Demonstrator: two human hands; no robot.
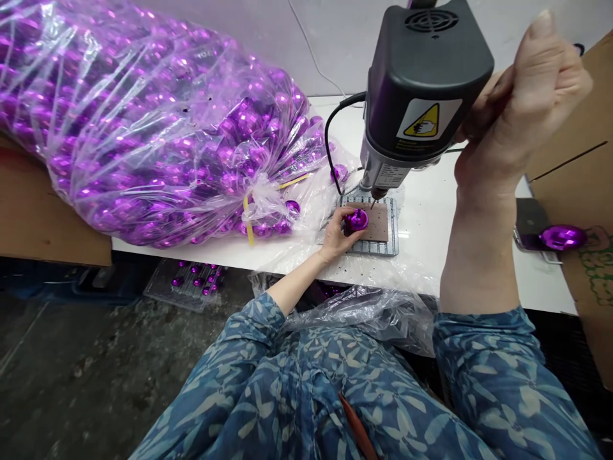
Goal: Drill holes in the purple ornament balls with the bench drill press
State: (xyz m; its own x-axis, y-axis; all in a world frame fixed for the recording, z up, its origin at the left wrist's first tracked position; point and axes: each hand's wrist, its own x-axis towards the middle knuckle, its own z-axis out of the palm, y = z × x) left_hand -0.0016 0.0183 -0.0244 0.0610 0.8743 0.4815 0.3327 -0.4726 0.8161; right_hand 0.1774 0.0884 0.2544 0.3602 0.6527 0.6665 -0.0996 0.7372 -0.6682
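White desk (536, 275) below, drill (426, 83) looming ahead: my left hand (338, 236) grips the purple ball (358, 220) at the brown board's (380, 225) left side, just left of the bit (373, 204). My right hand (536, 89) curls beside the drill; can't tell what it grips. Careful! If the bit dropped, that slick curve might skid, dragging my fingertips (357, 236) underneath.

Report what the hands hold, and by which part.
The left hand holds a purple ball by its outer sides. What the right hand, curled beside the drill press, grips, if anything, cannot be told.
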